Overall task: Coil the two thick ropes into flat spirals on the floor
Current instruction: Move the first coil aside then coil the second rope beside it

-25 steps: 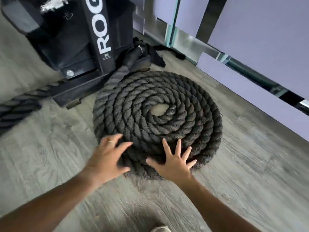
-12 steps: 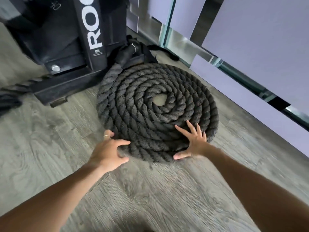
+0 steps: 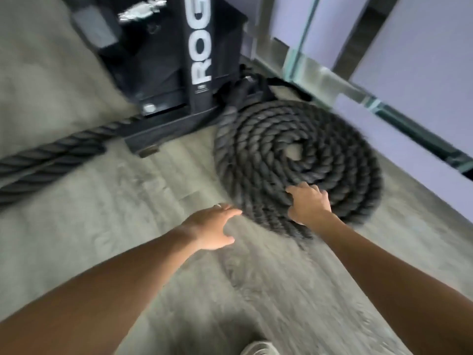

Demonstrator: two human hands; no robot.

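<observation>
A thick dark rope lies coiled in a flat spiral [image 3: 294, 160] on the grey wood floor, its outer end running up to the black rack base. My right hand [image 3: 308, 202] rests on the near turns of the spiral, fingers curled over the rope. My left hand [image 3: 211, 226] hovers just left of the coil's near edge, fingers apart, holding nothing, a ring on one finger. A second thick rope [image 3: 48, 160] stretches uncoiled across the floor at the far left, doubled in two strands. The frame is motion-blurred.
A black rack upright [image 3: 199, 60] with white lettering stands on a base behind the coil. A lilac wall with a glass and metal strip [image 3: 399, 116] runs along the right. The toe of a pale shoe [image 3: 258, 348] shows at the bottom edge.
The view has swung left, bringing the second rope into sight. My left hand has come off the coil's edge and opened. My right hand has shifted left on the coil and curled its fingers.
</observation>
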